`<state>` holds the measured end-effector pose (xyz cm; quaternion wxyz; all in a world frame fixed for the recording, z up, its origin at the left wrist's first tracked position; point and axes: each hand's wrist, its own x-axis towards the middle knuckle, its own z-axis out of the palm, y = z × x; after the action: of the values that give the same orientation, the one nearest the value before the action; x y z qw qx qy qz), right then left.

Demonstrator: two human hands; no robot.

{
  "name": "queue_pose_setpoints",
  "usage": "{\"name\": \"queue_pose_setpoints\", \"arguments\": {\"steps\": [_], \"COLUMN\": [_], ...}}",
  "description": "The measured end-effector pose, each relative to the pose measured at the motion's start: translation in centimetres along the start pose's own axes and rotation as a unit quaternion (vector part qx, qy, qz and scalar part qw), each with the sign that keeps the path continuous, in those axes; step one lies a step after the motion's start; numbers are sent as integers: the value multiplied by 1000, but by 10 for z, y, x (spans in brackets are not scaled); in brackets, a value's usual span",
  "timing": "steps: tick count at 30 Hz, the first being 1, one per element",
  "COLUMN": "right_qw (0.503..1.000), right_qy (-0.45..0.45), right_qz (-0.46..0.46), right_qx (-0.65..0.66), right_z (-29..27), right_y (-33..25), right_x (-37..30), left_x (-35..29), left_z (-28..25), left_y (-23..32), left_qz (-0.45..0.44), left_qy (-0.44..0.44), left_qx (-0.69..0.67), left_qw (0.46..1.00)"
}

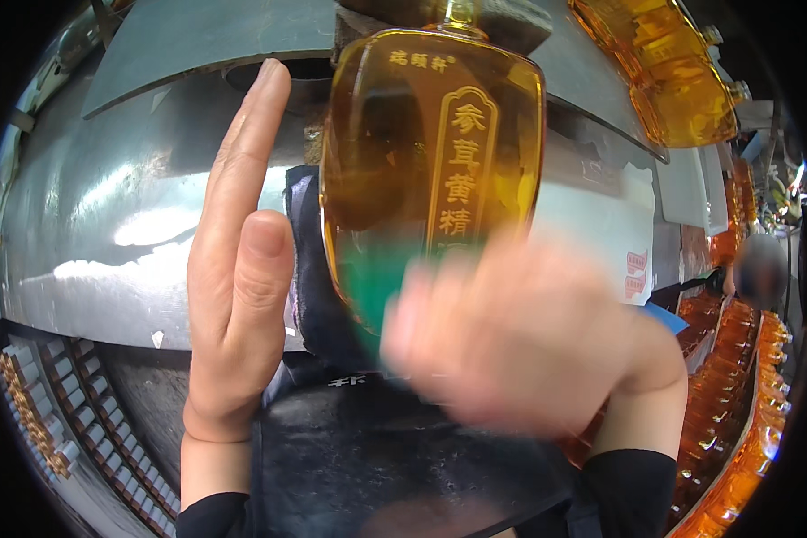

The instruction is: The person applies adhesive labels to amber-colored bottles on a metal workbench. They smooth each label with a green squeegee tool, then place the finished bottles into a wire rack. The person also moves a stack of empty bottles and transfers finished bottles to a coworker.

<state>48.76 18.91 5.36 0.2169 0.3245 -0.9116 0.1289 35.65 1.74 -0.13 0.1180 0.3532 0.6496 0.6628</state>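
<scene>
A large amber glass bottle [394, 152] with gold lettering lies in the middle, its neck pointing away from me. My left hand [238, 242] is just left of it, fingers stretched out and together, thumb apart, holding nothing. It looks apart from the glass, beside a dark cloth [307, 260] at the bottle's left edge. My right hand [520, 336] is over the lower right part of the bottle, smeared by motion. Its fingers are too blurred to read. A green patch [372, 287] shows at the bottle's lower end beside that hand; what it is I cannot make out.
A shiny metal table [143, 206] spreads to the left. More amber bottles [690, 99] lie at the far right, and rows of them [735, 403] stand lower right. A rack of small white cylinders [90, 403] is lower left. Another person [762, 272] is at the right edge.
</scene>
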Motion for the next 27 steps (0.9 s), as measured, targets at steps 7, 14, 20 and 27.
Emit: {"name": "queue_pose_setpoints", "arguments": {"steps": [7,14,20,27], "right_qw": [981,938,915,889], "right_qy": [106,54,-34,180], "right_qz": [157,266,393,413], "right_qx": [-38,214,86,76], "right_z": [-8,-42,-74,-134], "right_y": [-10,3,62,37], "right_x": [4,3,41,12], "left_x": [-1,14,13,1], "left_z": [-3,7,9,3], "left_y": [-1,-4,28,47], "left_qz": [-25,-169,-62,-9], "left_qy": [22,-40,-147,-170], "left_qx": [-18,-232,-102,-59], "left_qw": [999,957,982,984]}}
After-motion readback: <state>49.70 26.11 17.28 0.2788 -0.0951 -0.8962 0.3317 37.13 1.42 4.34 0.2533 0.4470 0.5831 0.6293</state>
